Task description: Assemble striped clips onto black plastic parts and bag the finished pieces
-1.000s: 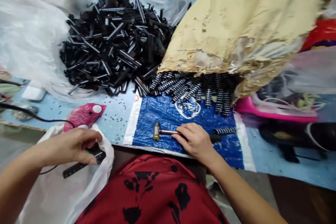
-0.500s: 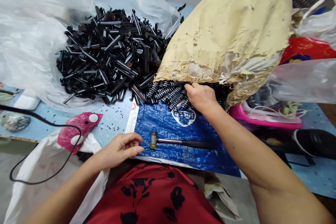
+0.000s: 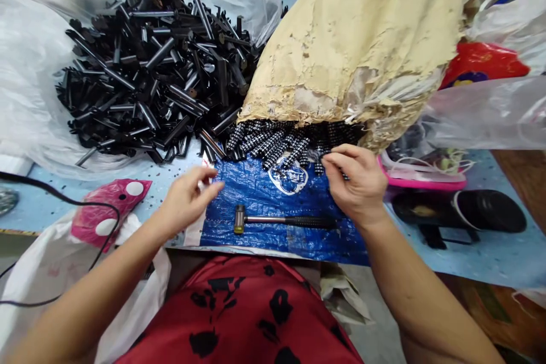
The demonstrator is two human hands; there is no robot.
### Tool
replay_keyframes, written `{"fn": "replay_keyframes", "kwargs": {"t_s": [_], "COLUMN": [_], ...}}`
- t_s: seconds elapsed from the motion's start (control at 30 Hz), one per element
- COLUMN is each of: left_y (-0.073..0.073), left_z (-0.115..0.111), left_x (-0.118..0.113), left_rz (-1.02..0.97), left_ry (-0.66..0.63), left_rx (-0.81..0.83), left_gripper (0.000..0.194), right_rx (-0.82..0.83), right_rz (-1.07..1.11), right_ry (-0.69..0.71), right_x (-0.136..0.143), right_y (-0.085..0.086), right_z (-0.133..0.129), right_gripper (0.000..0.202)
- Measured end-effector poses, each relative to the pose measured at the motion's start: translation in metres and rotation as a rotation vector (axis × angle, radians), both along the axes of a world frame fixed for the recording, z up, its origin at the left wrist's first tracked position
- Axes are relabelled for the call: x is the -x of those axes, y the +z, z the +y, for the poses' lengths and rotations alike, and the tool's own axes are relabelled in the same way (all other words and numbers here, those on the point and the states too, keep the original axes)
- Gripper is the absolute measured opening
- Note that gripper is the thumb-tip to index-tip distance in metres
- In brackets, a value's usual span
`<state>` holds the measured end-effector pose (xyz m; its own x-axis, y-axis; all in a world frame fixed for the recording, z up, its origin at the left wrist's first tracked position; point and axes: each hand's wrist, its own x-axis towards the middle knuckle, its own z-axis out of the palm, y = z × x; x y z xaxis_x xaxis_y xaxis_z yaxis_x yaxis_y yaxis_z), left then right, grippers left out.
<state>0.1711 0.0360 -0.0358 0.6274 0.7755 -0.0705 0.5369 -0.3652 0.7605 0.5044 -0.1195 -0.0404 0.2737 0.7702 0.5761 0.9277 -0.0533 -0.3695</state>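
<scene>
My left hand [image 3: 187, 196] is raised over the left edge of a blue plastic sheet [image 3: 239, 182]. It is empty, with the thumb apart from loosely bent fingers. Thumb and fingertips of my right hand [image 3: 358, 182] are pinched at the end of a black-and-white patterned rod [image 3: 316, 156], slightly blurred. Many similar patterned rods [image 3: 273, 145] spill from the mouth of a worn cream-coloured sack [image 3: 350, 40]. Between my hands a small mallet [image 3: 264, 220] lies on the sheet, its head to the left and black grip to the right.
A big heap of black tubes [image 3: 149, 74] lies at left, on clear plastic bags [image 3: 29, 68]. A pink packet [image 3: 111, 207] and a black cable [image 3: 46, 187] are at the near left. At right are a pink tray [image 3: 426, 182] and a black cylindrical object [image 3: 486, 210].
My right hand has moved back from the sack's mouth, to the right and slightly nearer me. My left hand has risen from beside the mallet head. The view has shifted slightly.
</scene>
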Motion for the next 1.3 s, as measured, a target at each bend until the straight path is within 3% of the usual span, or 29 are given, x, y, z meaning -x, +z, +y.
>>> {"fn": "replay_keyframes", "kwargs": {"t_s": [0.07,0.17,0.27,0.33,0.4,0.47,0.6,0.7,0.8,0.87,0.93,1.03,1.1,1.17,1.23,1.3], "left_y": [0.005,0.006,0.002,-0.003,-0.006,-0.006,0.003,0.002,-0.011,-0.021,-0.026,-0.026,-0.024,-0.022,-0.021,-0.022], "left_z": [0.033,0.077,0.098,0.101,0.1,0.099,0.084,0.052,0.011,-0.008,-0.016,-0.008,-0.001,0.002,-0.001,-0.008], "left_x": [-0.026,-0.064,-0.086,-0.091,-0.089,-0.084,-0.066,-0.041,-0.015,-0.002,0.005,0.005,-0.001,-0.009,-0.016,-0.02], "left_rz": [0.044,0.219,0.409,0.47,0.465,0.409,0.258,0.227,0.359,0.495,0.549,0.494,0.49,0.512,0.501,0.386], "left_ry": [0.109,0.18,0.154,0.129,0.118,0.133,0.197,0.186,0.044,-0.04,-0.074,-0.048,-0.052,-0.105,-0.13,-0.059], "left_rx": [-0.291,-0.456,-0.453,-0.454,-0.466,-0.49,-0.604,-0.651,-0.571,-0.49,-0.393,-0.26,-0.206,-0.151,-0.091,-0.024], "left_gripper": [0.03,0.029,0.029,0.025,0.022,0.02,0.017,0.02,0.021,0.02,0.024,0.033,0.029,0.018,0.011,0.01], "right_rx": [0.045,0.335,0.568,0.575,0.48,0.382,0.427,0.488,0.443,0.377,0.34,0.369,0.383,0.404,0.362,0.296], "right_rz": [0.248,0.471,0.399,0.251,0.076,-0.091,-0.388,-0.507,-0.491,-0.34,-0.045,0.657,1.205,1.57,1.733,1.755], "right_ry": [-0.009,0.032,-0.032,-0.141,-0.209,-0.174,0.11,0.261,0.382,0.431,0.407,0.332,0.286,0.187,0.085,0.047], "right_x": [0.002,-0.008,-0.021,-0.023,-0.018,-0.008,0.007,0.002,-0.005,-0.002,0.012,0.049,0.077,0.1,0.116,0.126], "right_y": [0.001,-0.007,-0.018,-0.022,-0.021,-0.017,-0.013,-0.018,-0.022,-0.021,-0.02,-0.023,-0.029,-0.036,-0.039,-0.038], "right_z": [-0.016,-0.036,-0.049,-0.052,-0.046,-0.031,0.016,0.043,0.05,0.045,0.033,0.012,0.001,-0.003,-0.003,0.0], "right_gripper": [0.018,0.021,0.021,0.019,0.027,0.032,0.029,0.031,0.03,0.028,0.029,0.033,0.041,0.05,0.053,0.053]}}
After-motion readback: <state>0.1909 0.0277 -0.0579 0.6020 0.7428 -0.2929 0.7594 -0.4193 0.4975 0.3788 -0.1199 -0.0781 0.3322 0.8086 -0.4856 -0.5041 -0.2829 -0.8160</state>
